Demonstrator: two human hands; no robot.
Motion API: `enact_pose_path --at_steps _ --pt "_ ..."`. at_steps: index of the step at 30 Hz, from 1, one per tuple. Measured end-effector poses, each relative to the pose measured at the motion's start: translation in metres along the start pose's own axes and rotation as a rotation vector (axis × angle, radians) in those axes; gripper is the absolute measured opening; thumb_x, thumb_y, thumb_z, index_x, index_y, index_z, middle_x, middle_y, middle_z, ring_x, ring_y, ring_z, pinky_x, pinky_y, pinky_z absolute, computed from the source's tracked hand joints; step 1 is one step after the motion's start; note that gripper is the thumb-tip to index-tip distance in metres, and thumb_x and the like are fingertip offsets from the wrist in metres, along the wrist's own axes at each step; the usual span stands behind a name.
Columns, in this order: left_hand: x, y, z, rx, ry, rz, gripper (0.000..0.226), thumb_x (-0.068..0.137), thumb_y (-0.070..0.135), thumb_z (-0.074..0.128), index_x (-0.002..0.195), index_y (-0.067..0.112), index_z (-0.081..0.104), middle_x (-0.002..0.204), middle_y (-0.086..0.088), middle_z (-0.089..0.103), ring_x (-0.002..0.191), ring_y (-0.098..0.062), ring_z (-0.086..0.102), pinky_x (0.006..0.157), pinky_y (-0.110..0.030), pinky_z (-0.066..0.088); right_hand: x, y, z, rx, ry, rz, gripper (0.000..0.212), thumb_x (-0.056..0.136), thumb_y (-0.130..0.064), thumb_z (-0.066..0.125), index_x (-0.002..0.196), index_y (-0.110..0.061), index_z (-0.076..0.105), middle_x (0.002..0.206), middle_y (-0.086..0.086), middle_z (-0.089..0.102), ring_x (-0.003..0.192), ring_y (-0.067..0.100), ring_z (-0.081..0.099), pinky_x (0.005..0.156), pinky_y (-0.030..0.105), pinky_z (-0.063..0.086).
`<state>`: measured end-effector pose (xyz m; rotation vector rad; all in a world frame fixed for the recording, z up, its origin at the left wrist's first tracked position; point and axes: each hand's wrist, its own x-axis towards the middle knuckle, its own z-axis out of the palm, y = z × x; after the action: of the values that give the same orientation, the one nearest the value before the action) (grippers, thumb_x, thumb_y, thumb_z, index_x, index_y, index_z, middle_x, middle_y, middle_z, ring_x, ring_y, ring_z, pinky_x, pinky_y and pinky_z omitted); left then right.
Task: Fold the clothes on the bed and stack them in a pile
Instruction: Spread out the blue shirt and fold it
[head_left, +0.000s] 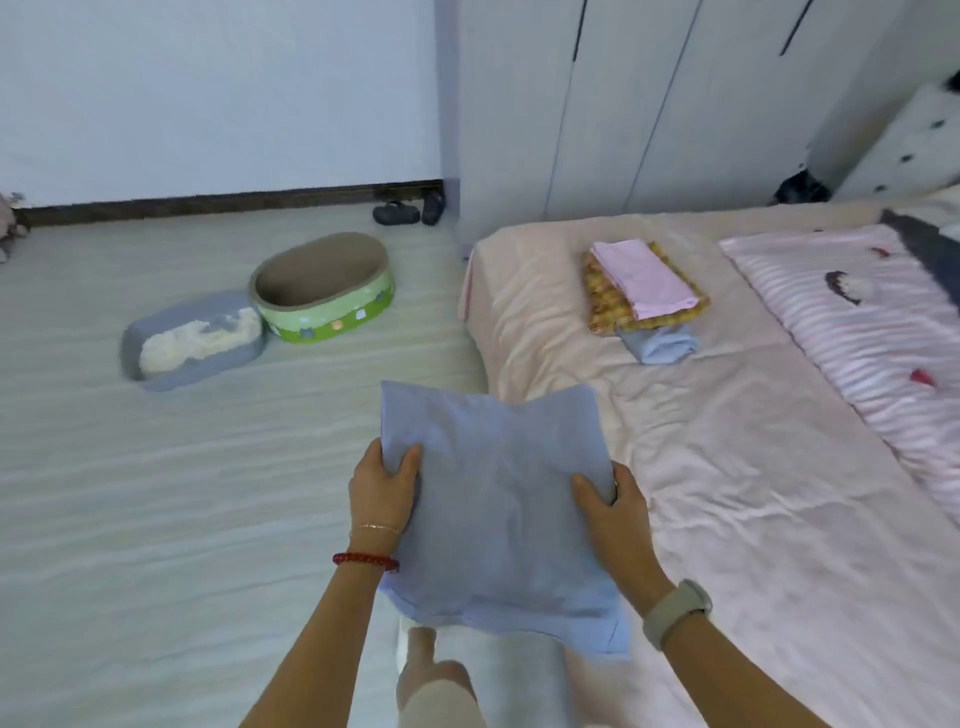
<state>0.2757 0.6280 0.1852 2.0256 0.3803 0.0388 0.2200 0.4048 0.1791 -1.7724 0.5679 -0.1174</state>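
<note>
A folded light-blue cloth (498, 509) hangs in the air over the near-left corner of the pink bed (727, 467). My left hand (382, 491) grips its left edge, thumb on top. My right hand (613, 512) grips its right edge the same way. Farther up the bed lies a pile: a folded pink garment (644, 280) on a yellow patterned one (605, 306), with a small folded blue piece (657, 345) at its near end.
A pink striped blanket (857, 332) covers the bed's right side. On the floor to the left sit a green oval basket (324, 291) and a grey tray (192, 338). Dark sandals (408, 210) lie by the wall. White wardrobe doors (649, 104) stand behind the bed.
</note>
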Motion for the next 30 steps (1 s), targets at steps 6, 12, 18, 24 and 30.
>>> enact_pose_path --at_steps 6,12,18,24,30 --pt "0.142 0.059 0.061 0.021 -0.218 0.130 0.020 0.090 0.018 0.059 0.100 0.000 0.058 0.097 -0.013 0.062 0.086 -0.027 0.054 0.070 -0.027 0.033 0.101 -0.035 0.023 0.095 0.255 0.092 0.018 0.087 -0.015 0.061 0.102 -0.018 0.051 0.088 -0.010 0.057 0.077 0.002 0.055 0.059 0.016 0.042" --pt "0.272 0.133 0.138 0.080 -0.483 0.254 0.023 0.090 0.017 0.058 0.106 0.001 0.059 0.106 -0.015 0.063 0.100 -0.032 0.057 0.081 -0.030 0.040 0.188 -0.058 0.036 0.267 0.464 0.193 0.011 0.087 -0.014 0.061 0.092 -0.019 0.053 0.089 0.001 0.064 0.079 0.016 0.061 0.069 0.032 0.051" --pt "0.367 0.221 0.259 0.157 -0.668 0.414 0.026 0.090 0.019 0.058 0.110 0.002 0.058 0.113 -0.014 0.061 0.102 -0.027 0.055 0.082 -0.027 0.038 0.299 -0.068 0.027 0.386 0.671 0.266 0.016 0.087 -0.014 0.060 0.082 -0.025 0.048 0.081 -0.003 0.060 0.072 0.012 0.058 0.063 0.027 0.048" --pt "0.435 0.271 0.390 0.256 -0.756 0.504 0.026 0.091 0.019 0.057 0.109 0.000 0.058 0.114 -0.018 0.061 0.102 -0.033 0.055 0.079 -0.029 0.038 0.419 -0.057 0.000 0.456 0.764 0.365 0.017 0.087 -0.015 0.058 0.080 -0.024 0.046 0.076 -0.004 0.058 0.067 0.011 0.057 0.065 0.029 0.049" --pt "0.485 0.297 0.497 0.312 -0.872 0.493 0.027 0.091 0.015 0.057 0.112 -0.002 0.056 0.114 -0.019 0.061 0.103 -0.033 0.056 0.080 -0.029 0.039 0.513 -0.043 -0.026 0.476 0.843 0.443 0.011 0.089 -0.013 0.056 0.093 -0.018 0.048 0.075 -0.005 0.056 0.063 0.002 0.056 0.053 0.015 0.043"
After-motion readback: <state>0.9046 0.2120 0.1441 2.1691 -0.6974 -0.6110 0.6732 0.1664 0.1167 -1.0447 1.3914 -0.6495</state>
